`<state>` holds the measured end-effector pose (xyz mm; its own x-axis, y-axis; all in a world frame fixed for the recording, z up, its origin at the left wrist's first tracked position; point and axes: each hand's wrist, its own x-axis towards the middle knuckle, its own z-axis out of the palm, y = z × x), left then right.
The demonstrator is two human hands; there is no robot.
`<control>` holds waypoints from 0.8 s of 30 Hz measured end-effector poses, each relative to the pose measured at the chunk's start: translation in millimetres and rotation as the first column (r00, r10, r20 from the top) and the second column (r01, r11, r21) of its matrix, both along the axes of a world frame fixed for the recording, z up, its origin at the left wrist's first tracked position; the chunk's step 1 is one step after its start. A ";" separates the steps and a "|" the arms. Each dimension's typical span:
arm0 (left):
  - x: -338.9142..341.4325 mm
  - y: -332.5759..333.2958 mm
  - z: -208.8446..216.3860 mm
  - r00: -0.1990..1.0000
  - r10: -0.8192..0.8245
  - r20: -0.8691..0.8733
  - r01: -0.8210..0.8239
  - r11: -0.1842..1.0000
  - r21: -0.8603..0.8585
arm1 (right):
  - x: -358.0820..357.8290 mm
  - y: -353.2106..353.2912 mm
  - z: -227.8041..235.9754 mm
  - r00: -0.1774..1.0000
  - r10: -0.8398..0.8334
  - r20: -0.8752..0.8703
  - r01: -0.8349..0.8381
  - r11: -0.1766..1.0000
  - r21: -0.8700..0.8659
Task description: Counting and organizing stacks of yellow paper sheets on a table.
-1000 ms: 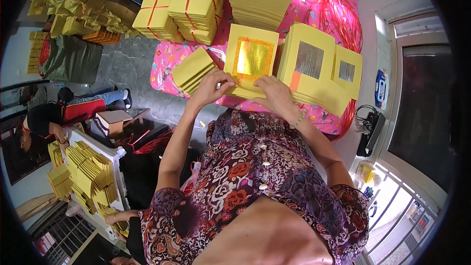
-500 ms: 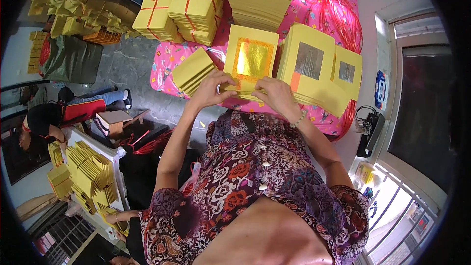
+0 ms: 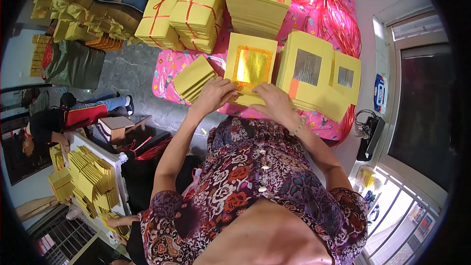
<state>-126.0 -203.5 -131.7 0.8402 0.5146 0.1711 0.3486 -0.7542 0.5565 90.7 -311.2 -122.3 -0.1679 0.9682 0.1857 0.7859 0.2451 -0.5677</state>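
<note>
Bending over the near edge of the yellow sheet (image 3: 251, 62), the fingers of both hands are curled, thumbs a little apart from the fingertips. From where I stand, I cannot tell whether either hand pinches the paper or only presses it.

Governing relation: the sheet lies directly ahead of the hands, its long axis running away from the person. The left hand (image 3: 214, 95) meets the near left corner; the right hand (image 3: 275, 103) meets the near edge toward the right. Neither is clearly nearer. Nearly all of the sheet, including its gold foil panel (image 3: 253, 68), extends beyond the fingertips.

Adjacent items: folded yellow pieces (image 3: 195, 77) beside the left hand; a silver-panelled stack (image 3: 293, 61) beside the right. Behind the sheet stands a tall yellow stack (image 3: 255, 17). All rest on a pink tablecloth (image 3: 164, 66).
</note>
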 end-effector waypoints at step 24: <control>-3.6 29.7 -8.1 0.977 -0.206 0.053 0.212 0.967 -0.144 | 41.4 24.9 20.6 0.844 0.122 -0.523 -0.321 0.895 -0.310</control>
